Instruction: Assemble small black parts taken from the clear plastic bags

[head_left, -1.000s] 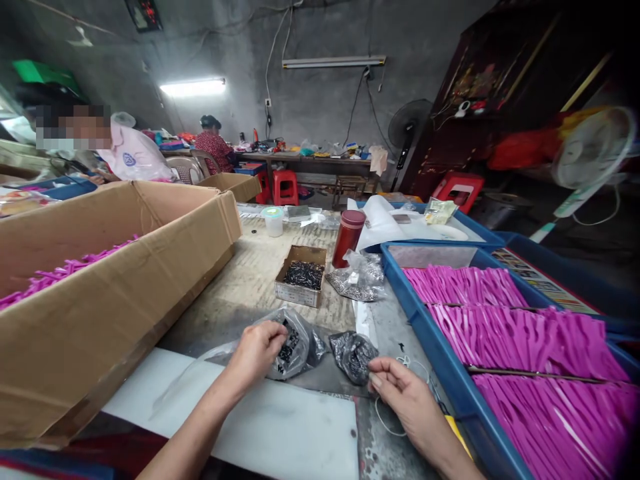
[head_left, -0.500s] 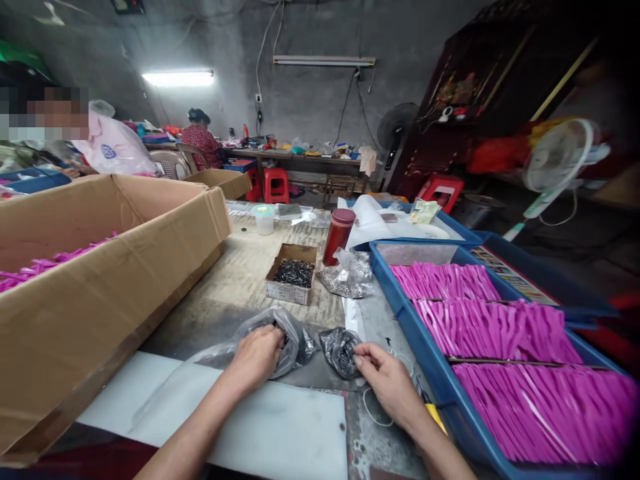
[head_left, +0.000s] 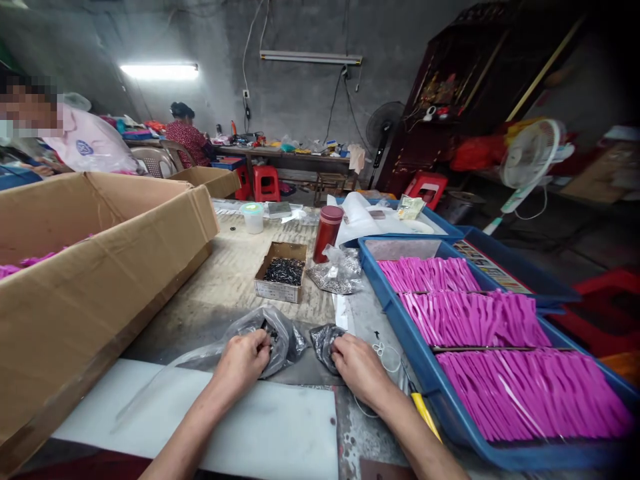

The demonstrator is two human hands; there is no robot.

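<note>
My left hand (head_left: 243,361) is curled with its fingertips inside the mouth of a clear plastic bag (head_left: 280,333) that holds small black parts. My right hand (head_left: 359,368) is closed on a smaller dark plastic bag (head_left: 323,341) of the same kind of parts, just to the right of the first bag. Both bags lie on the worn tabletop (head_left: 235,280), beside a white board (head_left: 260,427) at the near edge.
A big cardboard box (head_left: 100,267) with pink pieces stands at the left. A blue tray (head_left: 400,313) filled with rows of pink strips sits at the right. Beyond the hands are a small carton of black parts (head_left: 280,271), a silvery bag (head_left: 335,272), a red bottle (head_left: 327,233) and a white cup (head_left: 253,218). Other people sit at the far left.
My right hand has moved left onto the small dark bag and closed over it. My left hand stays at the mouth of the clear bag. The camera has turned to the right.
</note>
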